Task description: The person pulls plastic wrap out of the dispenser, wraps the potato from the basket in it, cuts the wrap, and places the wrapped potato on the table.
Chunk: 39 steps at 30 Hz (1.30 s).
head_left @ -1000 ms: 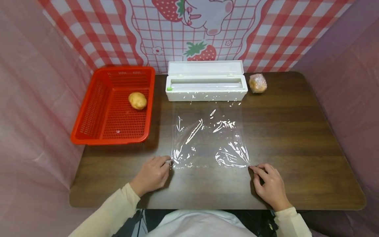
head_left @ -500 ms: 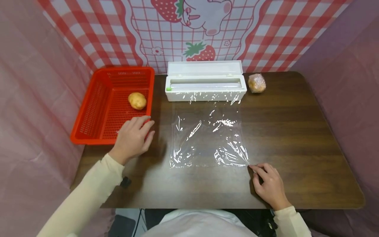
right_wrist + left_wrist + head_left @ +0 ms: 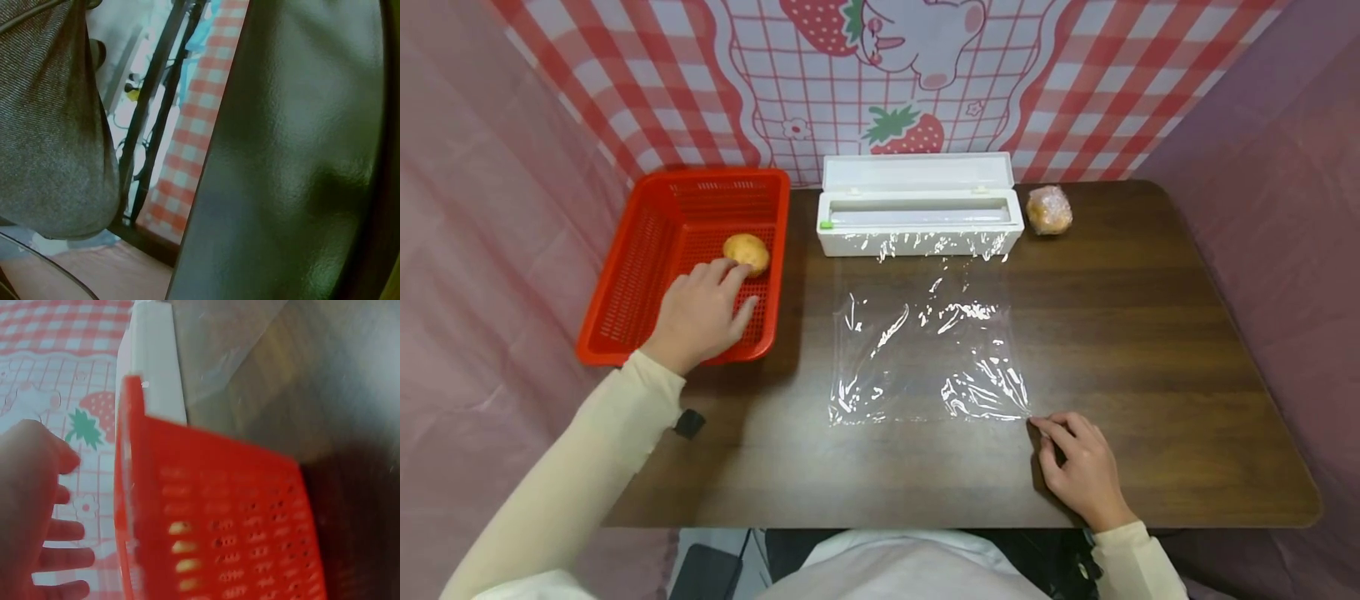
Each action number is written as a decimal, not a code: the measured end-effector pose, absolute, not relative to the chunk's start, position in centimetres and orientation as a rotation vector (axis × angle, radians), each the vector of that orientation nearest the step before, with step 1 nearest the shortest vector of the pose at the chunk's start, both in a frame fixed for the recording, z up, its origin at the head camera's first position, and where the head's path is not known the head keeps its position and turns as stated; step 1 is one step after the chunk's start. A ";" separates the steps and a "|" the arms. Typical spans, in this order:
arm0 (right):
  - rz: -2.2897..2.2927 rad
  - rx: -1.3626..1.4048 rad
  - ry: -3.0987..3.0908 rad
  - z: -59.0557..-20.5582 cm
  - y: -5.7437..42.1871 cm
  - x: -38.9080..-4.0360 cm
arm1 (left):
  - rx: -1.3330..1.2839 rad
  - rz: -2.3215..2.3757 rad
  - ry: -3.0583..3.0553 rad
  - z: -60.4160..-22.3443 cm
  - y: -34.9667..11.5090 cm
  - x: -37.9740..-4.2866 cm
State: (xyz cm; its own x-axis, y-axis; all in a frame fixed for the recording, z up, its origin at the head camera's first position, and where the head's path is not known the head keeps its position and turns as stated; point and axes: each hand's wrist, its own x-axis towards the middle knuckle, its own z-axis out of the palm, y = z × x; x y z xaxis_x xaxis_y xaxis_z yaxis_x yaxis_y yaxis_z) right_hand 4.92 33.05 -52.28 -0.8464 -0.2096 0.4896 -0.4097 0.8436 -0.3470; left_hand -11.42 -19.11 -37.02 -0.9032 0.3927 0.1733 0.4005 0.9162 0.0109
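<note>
My left hand (image 3: pixel 700 312) is over the red plastic basket (image 3: pixel 597 337), fingers loosely bent and spread. Its fingertips overlap the near edge of a potato (image 3: pixel 747 248) in the head view. In the left wrist view the hand (image 3: pixel 31 512) appears beyond the basket wall (image 3: pixel 237 506), and yellow patches of the potato (image 3: pixel 184 547) show through the slots. My right hand (image 3: pixel 1082 471) pinches the near right corner of a clear sheet of cling film (image 3: pixel 925 358). That film runs out of a white cling film dispenser (image 3: pixel 920 242) with its lid raised. The right wrist view does not show the hand.
A wrapped, yellowish lump (image 3: pixel 1049 210) stands right of the dispenser at the back of the wooden table (image 3: pixel 1165 350). A checked cloth (image 3: pixel 1075 83) hangs behind, with pink curtains (image 3: pixel 482 250) at the sides. The table's front edge is close to the person's body.
My left hand has let go of the film's near left corner and moved left and forward, into the basket area by the potato. The right hand has stayed at its corner.
</note>
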 end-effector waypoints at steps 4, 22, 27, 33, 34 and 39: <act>0.622 0.452 -2.579 -52.3 33.1 5.0 | -0.608 -0.047 -2.981 -36.2 -20.0 -12.6; 0.623 0.449 -2.583 -52.3 33.1 4.9 | -0.604 -0.069 -3.166 -35.7 -22.9 -16.9; 0.624 0.447 -2.585 -52.3 33.1 4.9 | -0.579 -0.071 -3.210 -36.3 -23.3 -17.9; 0.622 0.443 -2.585 -52.4 33.1 4.9 | -0.561 -0.090 -3.254 -36.7 -23.4 -19.1; 0.622 0.443 -2.585 -52.4 33.1 4.9 | -0.567 -0.085 -3.257 -36.7 -23.4 -19.2; 0.627 0.443 -2.595 -52.4 33.1 4.9 | -0.564 -0.087 -3.273 -36.5 -23.3 -19.7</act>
